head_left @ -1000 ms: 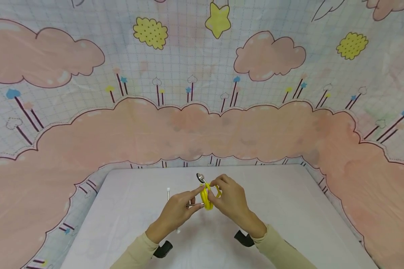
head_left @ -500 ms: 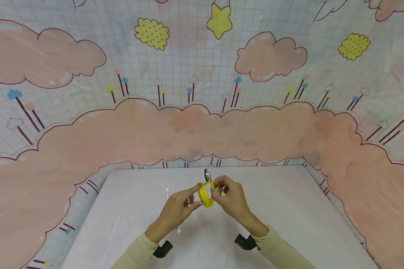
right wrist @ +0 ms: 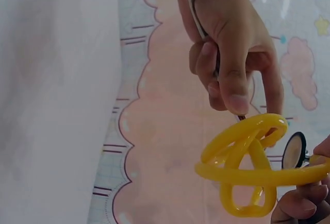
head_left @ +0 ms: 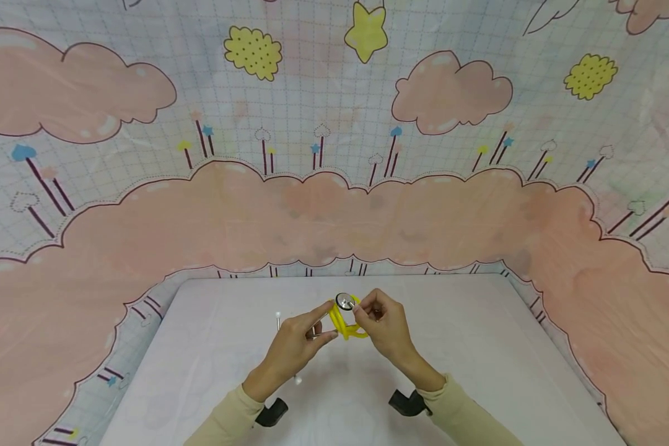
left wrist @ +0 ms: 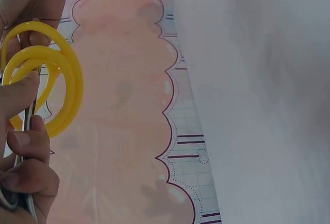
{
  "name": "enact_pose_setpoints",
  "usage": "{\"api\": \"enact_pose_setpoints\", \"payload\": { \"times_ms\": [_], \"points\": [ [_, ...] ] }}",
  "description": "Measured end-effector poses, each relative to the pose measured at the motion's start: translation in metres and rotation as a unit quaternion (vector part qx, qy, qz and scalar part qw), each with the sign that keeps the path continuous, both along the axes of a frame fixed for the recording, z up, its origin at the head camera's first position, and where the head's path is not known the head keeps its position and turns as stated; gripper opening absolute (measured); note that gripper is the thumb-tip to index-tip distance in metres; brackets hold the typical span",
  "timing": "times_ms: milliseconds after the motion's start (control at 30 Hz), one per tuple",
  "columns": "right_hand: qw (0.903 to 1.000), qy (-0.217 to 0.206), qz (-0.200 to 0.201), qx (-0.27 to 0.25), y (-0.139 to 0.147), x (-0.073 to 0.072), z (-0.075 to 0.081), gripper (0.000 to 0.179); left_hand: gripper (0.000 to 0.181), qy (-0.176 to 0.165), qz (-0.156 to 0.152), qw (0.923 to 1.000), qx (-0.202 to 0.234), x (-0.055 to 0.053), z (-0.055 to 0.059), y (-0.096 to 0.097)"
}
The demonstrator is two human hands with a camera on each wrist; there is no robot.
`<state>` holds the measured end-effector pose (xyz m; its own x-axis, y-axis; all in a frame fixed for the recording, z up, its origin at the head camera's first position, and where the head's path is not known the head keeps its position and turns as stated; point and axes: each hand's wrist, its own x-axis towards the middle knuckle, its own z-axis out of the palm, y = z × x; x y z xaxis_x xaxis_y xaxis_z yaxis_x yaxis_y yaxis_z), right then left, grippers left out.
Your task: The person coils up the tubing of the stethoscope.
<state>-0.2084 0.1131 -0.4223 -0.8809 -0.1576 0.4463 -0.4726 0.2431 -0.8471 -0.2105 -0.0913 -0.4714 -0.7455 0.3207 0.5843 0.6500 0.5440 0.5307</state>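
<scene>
A stethoscope with yellow tubing (head_left: 339,323) is held up over the table between both hands. Its tubing is wound in loops, plain in the right wrist view as yellow coils (right wrist: 247,175). My left hand (head_left: 297,344) grips the coil and the metal ear tubes, whose white ear tips (head_left: 278,315) stick out past the hand. My right hand (head_left: 386,322) pinches the tubing end beside the round metal chest piece (head_left: 345,301), which faces up toward the head camera. In the left wrist view, left fingers (left wrist: 33,144) curl around the metal tubes.
A white table (head_left: 451,347) lies under the hands. Behind it hangs a patterned cloth (head_left: 312,217) with pink clouds, also along both sides. A black wrist mount (head_left: 407,404) sits at the right wrist, another black mount (head_left: 271,412) at the left.
The chest piece has turned from edge-on to facing the camera and shifted slightly right. The yellow loops have opened wider as my right hand moves the tubing end. My left hand stays nearly still.
</scene>
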Motion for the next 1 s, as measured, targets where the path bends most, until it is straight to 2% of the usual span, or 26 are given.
{"api": "enact_pose_setpoints", "payload": {
  "times_ms": [133,267,300,533,767,900,1000],
  "points": [
    [0.9999,-0.011,0.002,0.0,-0.003,0.011,0.015,0.013,0.057,0.003,0.018,0.9998,0.013,0.0,0.0,0.001],
    [0.9999,-0.002,-0.01,0.007,-0.006,0.012,0.016,0.014,0.058,0.004,0.035,0.9992,0.02,0.0,0.002,0.002],
    [0.9999,0.001,-0.015,0.008,-0.007,0.012,0.016,0.015,0.058,0.003,0.038,0.9991,0.02,0.0,0.002,0.002],
    [0.9988,-0.003,-0.042,0.026,-0.004,-0.007,-0.015,0.016,0.059,-0.003,0.053,0.9984,0.022,0.001,0.002,0.003],
    [0.9981,-0.015,-0.028,0.053,-0.007,-0.007,-0.016,0.007,0.057,0.034,0.046,0.9983,-0.005,0.007,0.005,0.005],
    [0.998,-0.04,-0.024,0.043,-0.008,-0.007,-0.015,0.004,0.056,0.044,0.05,0.9977,-0.013,0.006,0.004,0.004],
    [0.9975,-0.056,-0.01,0.041,-0.007,-0.007,-0.014,0.009,0.057,0.043,0.047,0.9979,-0.009,0.005,0.001,0.002]
  ]
}}
